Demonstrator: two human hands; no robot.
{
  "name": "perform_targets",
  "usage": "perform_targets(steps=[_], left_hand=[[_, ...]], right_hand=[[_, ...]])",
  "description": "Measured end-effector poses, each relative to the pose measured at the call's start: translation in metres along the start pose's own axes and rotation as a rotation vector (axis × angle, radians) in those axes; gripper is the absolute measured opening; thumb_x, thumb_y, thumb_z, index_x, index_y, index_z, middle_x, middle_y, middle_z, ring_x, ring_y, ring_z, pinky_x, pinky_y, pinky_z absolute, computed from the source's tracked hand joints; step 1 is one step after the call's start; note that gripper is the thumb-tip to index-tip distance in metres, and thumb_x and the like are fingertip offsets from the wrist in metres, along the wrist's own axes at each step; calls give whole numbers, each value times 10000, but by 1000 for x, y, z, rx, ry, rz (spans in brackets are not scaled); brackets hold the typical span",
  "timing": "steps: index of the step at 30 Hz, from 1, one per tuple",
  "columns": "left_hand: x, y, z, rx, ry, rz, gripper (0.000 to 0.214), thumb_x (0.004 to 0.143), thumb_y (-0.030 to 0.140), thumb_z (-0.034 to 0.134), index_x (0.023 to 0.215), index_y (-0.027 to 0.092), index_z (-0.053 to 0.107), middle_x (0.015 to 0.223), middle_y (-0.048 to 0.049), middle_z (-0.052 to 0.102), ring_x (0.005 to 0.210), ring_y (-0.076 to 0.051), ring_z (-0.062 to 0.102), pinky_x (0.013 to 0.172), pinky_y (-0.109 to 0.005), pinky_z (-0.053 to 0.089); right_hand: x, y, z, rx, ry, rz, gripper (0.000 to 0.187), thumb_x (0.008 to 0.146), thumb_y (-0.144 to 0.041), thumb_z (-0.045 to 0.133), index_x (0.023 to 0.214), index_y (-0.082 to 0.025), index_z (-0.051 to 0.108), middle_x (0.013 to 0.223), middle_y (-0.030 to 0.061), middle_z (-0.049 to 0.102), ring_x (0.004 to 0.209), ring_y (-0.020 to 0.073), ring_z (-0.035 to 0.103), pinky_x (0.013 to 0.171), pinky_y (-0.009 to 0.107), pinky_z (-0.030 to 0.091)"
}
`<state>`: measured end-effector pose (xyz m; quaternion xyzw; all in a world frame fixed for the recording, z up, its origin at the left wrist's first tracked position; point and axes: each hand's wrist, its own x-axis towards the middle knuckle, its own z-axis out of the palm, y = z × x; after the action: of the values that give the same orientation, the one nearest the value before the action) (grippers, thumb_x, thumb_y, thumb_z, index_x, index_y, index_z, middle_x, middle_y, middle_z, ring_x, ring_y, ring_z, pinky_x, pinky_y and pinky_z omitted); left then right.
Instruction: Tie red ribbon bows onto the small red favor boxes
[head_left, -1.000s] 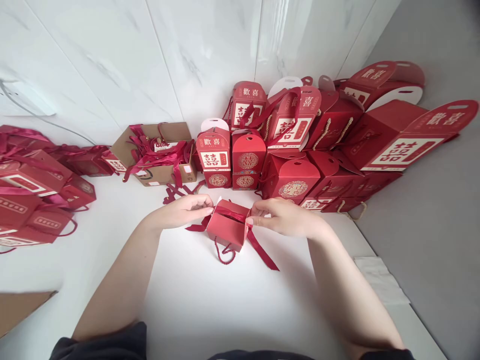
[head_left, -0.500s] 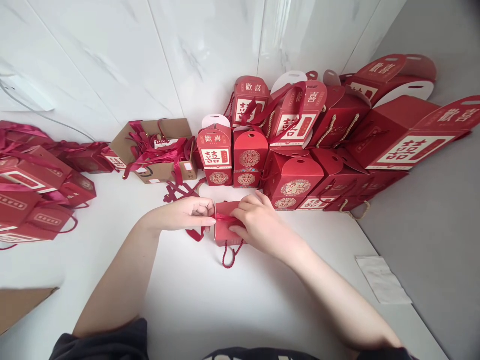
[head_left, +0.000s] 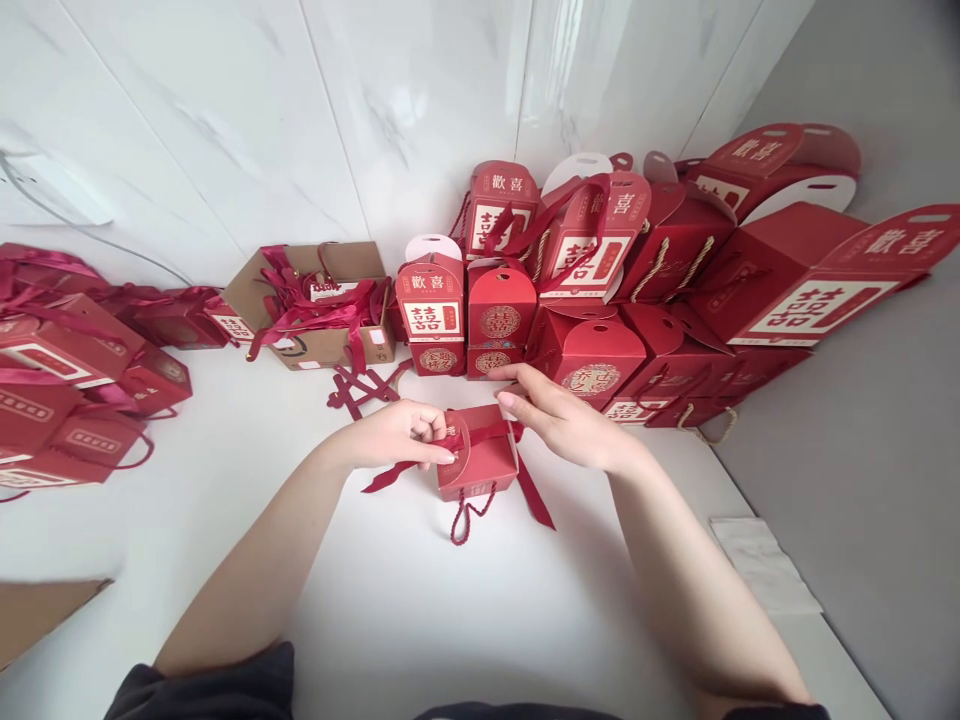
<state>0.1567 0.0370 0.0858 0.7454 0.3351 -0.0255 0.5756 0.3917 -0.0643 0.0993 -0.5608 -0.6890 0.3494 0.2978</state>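
- My left hand (head_left: pixel 397 435) was closed in a pinch, its fingers gripping the dark red satin ribbon (head_left: pixel 487 432) at the flap of the small red gift box (head_left: pixel 478 462).
- My right hand (head_left: pixel 566 420) was open and held nothing, its fingers stretched out just above the far corner of the box.
- The box sat on the white table (head_left: pixel 360 600) between my hands, with its rope handle (head_left: pixel 466 515) lying in front and the ribbon's ends trailing out on both sides.
- Pinching close to the box looked like the best way to control the ribbon.
- Just beyond my right fingers stood the stacked red boxes (head_left: pixel 589 365), so they had little room.
- Loose ribbons (head_left: pixel 360 390) lay beside a cardboard carton (head_left: pixel 322 345), and more red bags (head_left: pixel 67 380) were piled to my left.
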Motion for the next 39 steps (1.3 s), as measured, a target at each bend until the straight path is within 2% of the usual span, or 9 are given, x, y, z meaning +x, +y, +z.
perform_targets(steps=[7, 11, 13, 18, 27, 30, 33, 36, 39], left_hand=[[2, -1, 1, -16, 0, -20, 296, 704, 380, 735, 791, 171, 546, 703, 21, 562, 629, -114, 541, 582, -240, 418], [1, -1, 1, 33, 15, -6, 301, 700, 388, 733, 761, 171, 533, 684, 20, 571, 622, -115, 533, 570, -236, 409], [1, -2, 0, 39, 13, 8, 296, 703, 384, 728, 757, 171, 529, 688, 19, 576, 624, -114, 532, 573, -237, 411], [2, -2, 0, 45, 3, 11, 283, 704, 390, 719, 783, 176, 551, 660, 26, 559, 593, -113, 518, 547, -241, 400], [-1, -7, -13, 33, -18, 9, 290, 680, 390, 754, 676, 161, 577, 664, 19, 537, 620, -111, 516, 566, -236, 410], [-3, -10, -20, 8, -62, 14, 371, 669, 411, 760, 589, 160, 499, 621, 21, 490, 602, -112, 504, 548, -236, 411], [-7, -5, -21, 5, -120, 37, 380, 685, 396, 748, 576, 161, 469, 603, 29, 454, 560, -93, 469, 503, -219, 391], [-11, 3, -15, 27, -122, 49, 290, 751, 394, 693, 661, 164, 543, 690, 10, 523, 572, -93, 494, 498, -216, 415], [-12, 10, -6, 32, -61, 98, 201, 784, 370, 661, 808, 173, 630, 925, -38, 626, 722, -139, 590, 585, -237, 483]], right_hand=[[3, 14, -5, -51, -17, 219, 373, 958, -573, 315, 929, -234, 467, 916, 28, 598, 798, 184, 566, 727, 324, 430], [0, 11, -11, -106, -192, 126, 462, 954, -595, 286, 741, -223, 458, 698, -6, 509, 669, 165, 497, 688, 313, 394], [0, 9, -12, -75, -274, 53, 463, 959, -568, 297, 708, -214, 457, 686, -15, 495, 656, 152, 471, 673, 298, 385], [7, 15, -4, -2, -361, -71, 267, 893, -422, 529, 753, -198, 491, 724, -33, 498, 662, 124, 445, 651, 261, 366], [9, 22, -16, 210, -511, 12, 301, 911, -371, 469, 780, -165, 645, 684, -28, 510, 626, 108, 422, 605, 243, 342], [12, 22, -13, 178, -443, -10, 231, 850, -274, 512, 674, -164, 613, 679, -32, 511, 600, 95, 415, 579, 233, 344], [13, 18, -4, 272, -333, -43, 229, 790, -211, 551, 570, -157, 515, 812, 13, 607, 667, 102, 504, 623, 240, 424], [13, 14, 8, 431, -320, 59, 147, 776, -188, 547, 636, -164, 510, 845, 57, 683, 714, 134, 621, 673, 276, 520], [13, 14, 17, 491, -313, 156, 59, 766, -153, 529, 737, -177, 484, 791, 52, 698, 768, 175, 696, 694, 315, 562]])
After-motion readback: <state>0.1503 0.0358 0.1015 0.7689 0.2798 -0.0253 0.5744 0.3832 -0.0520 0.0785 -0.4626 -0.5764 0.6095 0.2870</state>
